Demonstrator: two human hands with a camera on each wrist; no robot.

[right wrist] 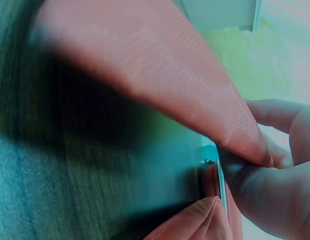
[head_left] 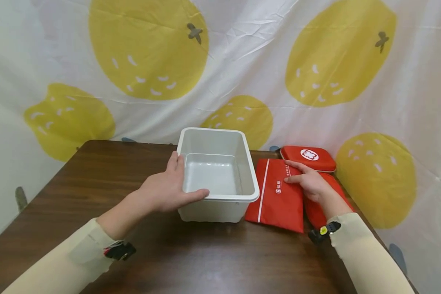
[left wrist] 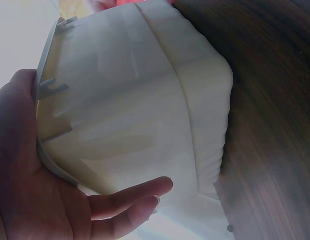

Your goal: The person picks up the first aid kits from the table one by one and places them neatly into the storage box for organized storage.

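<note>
Centrally, white plastic bin (head_left: 213, 210): upright on the dark wood-grain table (head_left: 206, 261), its inside facing up to you with nothing in it but light glints.
Your left hand (head_left: 167, 185): gripping the bin at its near left corner, thumb over the near rim, fingers against the outside of the left wall.
Red fabric pouch (head_left: 275, 208): just right of the bin, printed with a white stripe, a small round logo and white characters; the right wrist view shows its edge raised over the table.
Your right hand (head_left: 314, 185): pinching the pouch at its right side, between thumb and fingers.
Red case with white emblem (head_left: 308, 158): behind the pouch, at the table's back right.
Second red case (head_left: 315, 210): right of the pouch, partly hidden beneath your right arm.
Lemon-print curtain (head_left: 239, 61): hanging behind the table.
</note>
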